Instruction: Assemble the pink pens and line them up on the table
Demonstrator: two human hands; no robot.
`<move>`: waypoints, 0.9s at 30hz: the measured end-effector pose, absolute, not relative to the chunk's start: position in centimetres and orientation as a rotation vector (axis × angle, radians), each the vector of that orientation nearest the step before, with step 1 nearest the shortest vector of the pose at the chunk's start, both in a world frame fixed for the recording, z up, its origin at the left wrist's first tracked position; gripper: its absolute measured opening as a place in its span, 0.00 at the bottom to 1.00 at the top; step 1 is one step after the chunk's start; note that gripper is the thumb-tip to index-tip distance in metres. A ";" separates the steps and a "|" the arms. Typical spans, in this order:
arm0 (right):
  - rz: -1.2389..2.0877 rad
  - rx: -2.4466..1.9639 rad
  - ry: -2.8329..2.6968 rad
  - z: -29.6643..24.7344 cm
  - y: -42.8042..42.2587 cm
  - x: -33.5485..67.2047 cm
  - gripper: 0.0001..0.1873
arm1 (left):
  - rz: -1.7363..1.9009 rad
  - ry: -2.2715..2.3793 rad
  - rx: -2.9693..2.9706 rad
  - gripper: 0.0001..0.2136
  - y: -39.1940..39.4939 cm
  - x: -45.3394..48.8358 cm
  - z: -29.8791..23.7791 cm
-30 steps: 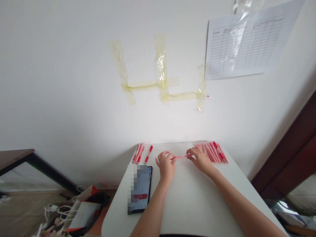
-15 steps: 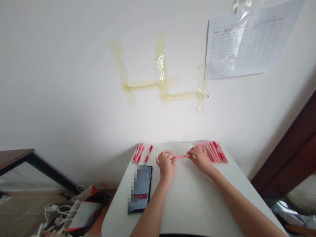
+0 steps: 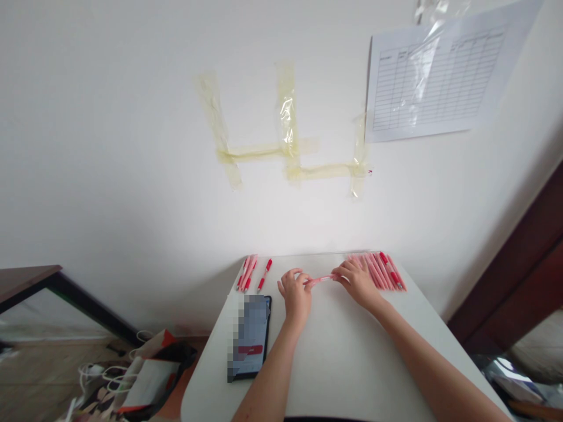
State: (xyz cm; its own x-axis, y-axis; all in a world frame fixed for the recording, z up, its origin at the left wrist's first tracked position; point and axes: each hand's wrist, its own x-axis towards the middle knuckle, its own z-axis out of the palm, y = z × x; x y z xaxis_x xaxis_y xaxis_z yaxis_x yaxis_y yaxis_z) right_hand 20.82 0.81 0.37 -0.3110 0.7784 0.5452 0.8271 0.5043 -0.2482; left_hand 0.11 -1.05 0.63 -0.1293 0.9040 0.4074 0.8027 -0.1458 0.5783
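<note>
A single pink pen (image 3: 322,279) is held level between both hands over the far part of the white table (image 3: 343,363). My left hand (image 3: 295,296) pinches its left end and my right hand (image 3: 357,282) grips its right end. Just right of my right hand lies a row of several pink pens with red clips (image 3: 383,271). A few more pink pens (image 3: 252,274) lie at the far left of the table.
A dark tablet (image 3: 249,336) lies near the table's left edge. The white wall behind carries strips of yellowed tape (image 3: 287,153) and a printed sheet (image 3: 435,76). Bags and cables (image 3: 132,381) sit on the floor at left; a dark table (image 3: 30,280) is beside them.
</note>
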 end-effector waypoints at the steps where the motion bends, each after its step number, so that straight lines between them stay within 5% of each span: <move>1: -0.101 -1.312 -2.136 0.4 0.8 20.8 0.09 | 1.137 1.956 1.980 0.03 -1.1 0.1 0.7; 11: -0.095 -1.373 -2.149 0.3 0.9 20.6 0.17 | 1.153 1.972 1.986 0.04 -1.0 0.1 0.8; 27: -0.012 -1.407 -2.087 0.3 1.3 21.5 0.17 | 1.186 2.002 1.970 0.03 -0.9 -0.2 0.7</move>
State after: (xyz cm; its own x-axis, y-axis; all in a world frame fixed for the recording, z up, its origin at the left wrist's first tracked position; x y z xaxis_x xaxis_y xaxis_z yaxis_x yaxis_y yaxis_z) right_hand 21.53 1.27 0.34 -0.2454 0.8368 0.4895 0.8424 0.4340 -0.3195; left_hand -0.21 -0.94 0.72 -0.1626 0.8827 0.4408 0.8104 -0.1353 0.5700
